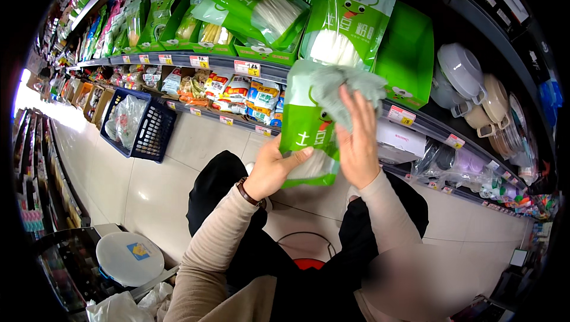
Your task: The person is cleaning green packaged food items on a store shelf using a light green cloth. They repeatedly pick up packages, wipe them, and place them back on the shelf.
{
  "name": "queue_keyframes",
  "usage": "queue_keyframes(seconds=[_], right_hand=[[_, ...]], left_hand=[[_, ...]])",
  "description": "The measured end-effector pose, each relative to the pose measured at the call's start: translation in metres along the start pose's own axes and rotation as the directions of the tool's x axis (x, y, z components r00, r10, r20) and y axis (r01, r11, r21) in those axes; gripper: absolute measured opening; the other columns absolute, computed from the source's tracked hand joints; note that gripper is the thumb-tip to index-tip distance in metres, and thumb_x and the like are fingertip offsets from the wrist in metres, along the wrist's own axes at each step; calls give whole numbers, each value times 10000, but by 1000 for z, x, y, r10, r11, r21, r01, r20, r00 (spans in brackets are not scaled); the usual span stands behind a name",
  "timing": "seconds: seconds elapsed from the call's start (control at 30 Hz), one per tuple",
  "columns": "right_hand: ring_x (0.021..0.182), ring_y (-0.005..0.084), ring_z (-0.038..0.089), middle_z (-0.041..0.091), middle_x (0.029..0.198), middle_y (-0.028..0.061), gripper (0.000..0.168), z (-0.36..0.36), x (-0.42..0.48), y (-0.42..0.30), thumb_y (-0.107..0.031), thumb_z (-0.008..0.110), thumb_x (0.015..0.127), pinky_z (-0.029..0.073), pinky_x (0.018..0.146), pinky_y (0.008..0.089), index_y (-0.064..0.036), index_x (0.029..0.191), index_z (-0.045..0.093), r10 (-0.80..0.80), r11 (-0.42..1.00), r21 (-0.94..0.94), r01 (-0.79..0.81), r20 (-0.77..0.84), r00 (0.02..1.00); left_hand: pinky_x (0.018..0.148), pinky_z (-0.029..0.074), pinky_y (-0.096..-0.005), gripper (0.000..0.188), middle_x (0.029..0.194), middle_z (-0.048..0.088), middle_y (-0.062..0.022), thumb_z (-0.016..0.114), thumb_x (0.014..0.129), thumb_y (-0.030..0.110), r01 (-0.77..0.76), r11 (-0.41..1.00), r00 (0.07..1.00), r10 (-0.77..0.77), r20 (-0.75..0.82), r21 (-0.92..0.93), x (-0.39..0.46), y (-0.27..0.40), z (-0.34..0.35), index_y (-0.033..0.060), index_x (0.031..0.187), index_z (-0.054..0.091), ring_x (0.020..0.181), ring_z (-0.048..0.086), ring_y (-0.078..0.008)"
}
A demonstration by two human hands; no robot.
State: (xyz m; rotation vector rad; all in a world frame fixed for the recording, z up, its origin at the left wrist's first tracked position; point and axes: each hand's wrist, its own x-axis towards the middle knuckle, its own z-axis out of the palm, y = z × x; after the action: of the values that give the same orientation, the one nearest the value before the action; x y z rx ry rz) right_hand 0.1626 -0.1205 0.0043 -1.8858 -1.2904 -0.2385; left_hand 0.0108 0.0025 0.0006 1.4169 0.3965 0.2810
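My left hand (271, 173) grips a green and white plastic packet of noodles (294, 121) by its lower left side, the thumb lying across the front. A fluffy grey cloth (356, 79) lies under the fingers of my right hand (360, 144), pressed to the packet's upper right part. Some of the packet's printed front is hidden by the cloth and fingers. Just behind it on the shelf, a similar noodle packet (345, 19) stands upright. More such packets (267, 10) are heaped to its left, and an open green display box (407, 50) is to its right.
Price tags line the shelf edge (262, 70). Bagged goods (262, 95) fill the lower shelf. A dark blue plastic basket (153, 133) with plastic bags stands on the tiled floor, left. Lidded pots (461, 68) sit at right. A round white lid (129, 259) is at lower left.
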Motion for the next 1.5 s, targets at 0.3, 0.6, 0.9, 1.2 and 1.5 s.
queue_keyframes(seconds=[0.3, 0.6, 0.9, 1.2, 1.5], right_hand=[[1435, 348, 222, 291, 1535, 156, 485, 1, 5, -1, -207, 444, 981, 196, 1140, 457, -41, 1433, 384, 104, 982, 171, -83, -117, 988], [1432, 320, 245, 305, 1536, 110, 593, 4, 2, -20, -112, 549, 880, 238, 1116, 477, -104, 1450, 384, -61, 995, 86, 52, 110, 992], [1430, 297, 259, 300, 1544, 68, 601, 4, -5, -31, -123, 544, 872, 267, 1093, 542, -140, 1452, 388, -88, 994, 87, 68, 249, 965], [1408, 350, 287, 357, 1494, 172, 477, 13, 3, 15, -108, 468, 945, 260, 1126, 454, -27, 1410, 402, 209, 973, 127, -193, -128, 969], [1344, 387, 354, 450, 1391, 187, 590, 10, -24, -35, -39, 605, 789, 263, 1112, 470, -59, 1364, 474, -62, 992, 119, 36, 227, 972]], left_hand=[[964, 412, -298, 402, 1194, 619, -78, 650, 921, 147, 24, 1000, 986, -26, 165, 11, -4, 0, 8, 0, 1277, 536, 1076, 533, -133], [959, 423, -324, 406, 1170, 627, -100, 643, 919, 152, 8, 997, 985, -21, 173, 76, -2, -12, 12, -13, 1270, 526, 1064, 558, -167], [953, 427, -337, 401, 1157, 624, -131, 649, 883, 101, 28, 988, 995, -42, 95, 149, -2, -21, 13, -23, 1244, 525, 1090, 561, -206], [959, 412, -289, 374, 1190, 603, -59, 609, 938, 104, 101, 983, 993, -90, 82, -152, -1, 3, 17, -5, 1280, 504, 1079, 530, -126], [903, 455, -306, 345, 1155, 618, -42, 616, 913, 81, 56, 995, 998, -59, -28, -77, -2, -10, -2, -2, 1239, 541, 1059, 540, -113]])
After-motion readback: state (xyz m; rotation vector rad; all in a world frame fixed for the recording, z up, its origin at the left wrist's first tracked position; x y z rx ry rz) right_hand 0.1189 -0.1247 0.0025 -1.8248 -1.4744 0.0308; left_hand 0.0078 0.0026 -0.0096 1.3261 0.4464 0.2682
